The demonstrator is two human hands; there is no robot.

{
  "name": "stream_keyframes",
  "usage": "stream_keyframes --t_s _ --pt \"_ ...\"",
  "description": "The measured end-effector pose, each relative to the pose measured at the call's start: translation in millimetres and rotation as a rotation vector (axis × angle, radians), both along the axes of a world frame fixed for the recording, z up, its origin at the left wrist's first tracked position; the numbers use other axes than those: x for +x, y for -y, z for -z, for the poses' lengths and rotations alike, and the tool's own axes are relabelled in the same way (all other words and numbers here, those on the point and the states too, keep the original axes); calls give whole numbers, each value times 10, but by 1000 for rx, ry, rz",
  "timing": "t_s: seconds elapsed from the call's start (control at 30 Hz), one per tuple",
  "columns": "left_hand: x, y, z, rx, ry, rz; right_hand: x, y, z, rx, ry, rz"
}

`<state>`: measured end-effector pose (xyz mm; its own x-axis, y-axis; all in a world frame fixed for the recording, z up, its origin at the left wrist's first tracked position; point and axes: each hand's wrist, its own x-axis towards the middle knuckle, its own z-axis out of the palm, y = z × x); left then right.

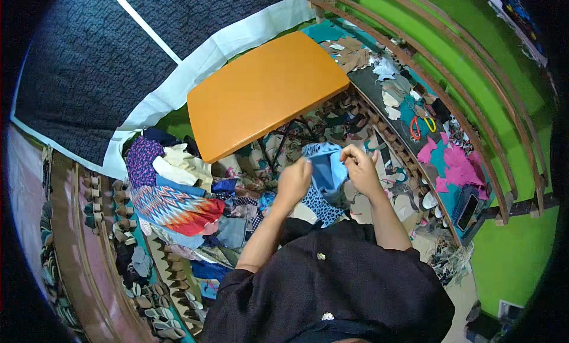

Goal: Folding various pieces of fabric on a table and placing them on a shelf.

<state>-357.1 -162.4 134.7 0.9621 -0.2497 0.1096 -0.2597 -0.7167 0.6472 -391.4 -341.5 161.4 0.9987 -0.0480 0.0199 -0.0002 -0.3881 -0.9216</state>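
Between my hands hangs a piece of blue cloth (pixel 326 176), part plain light blue and part covered in dark spots; whether it is a finished garment I cannot tell. My left hand (pixel 295 180) is closed on its left edge. At the upper right edge, my right hand (pixel 361 170) pinches the cloth. The middle sags open between them like a pocket, and the spotted part (pixel 322 208) droops toward my lap.
An orange table (pixel 267 94) stands ahead. Left lies a heap of clothes (pixel 172 189); beyond it are shoe racks (pixel 112 224). On the right bench are scissors (pixel 415 128), pink scraps (pixel 456 165) and a phone (pixel 467 211). Scraps litter the floor (pixel 403 206).
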Motion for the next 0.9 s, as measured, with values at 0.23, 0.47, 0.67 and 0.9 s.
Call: stream_keyframes --t_s 0.23,0.47,0.67,0.9 --pt "334 -743 -120 -157 155 -243 46 466 -93 7 212 286" --pt "220 -613 -600 -650 282 -20 102 413 -475 -343 298 418" --pt "223 -556 -642 -785 -24 532 225 766 -206 2 47 246" --pt "440 -567 -620 -1011 130 20 3 1428 91 280 362 648"
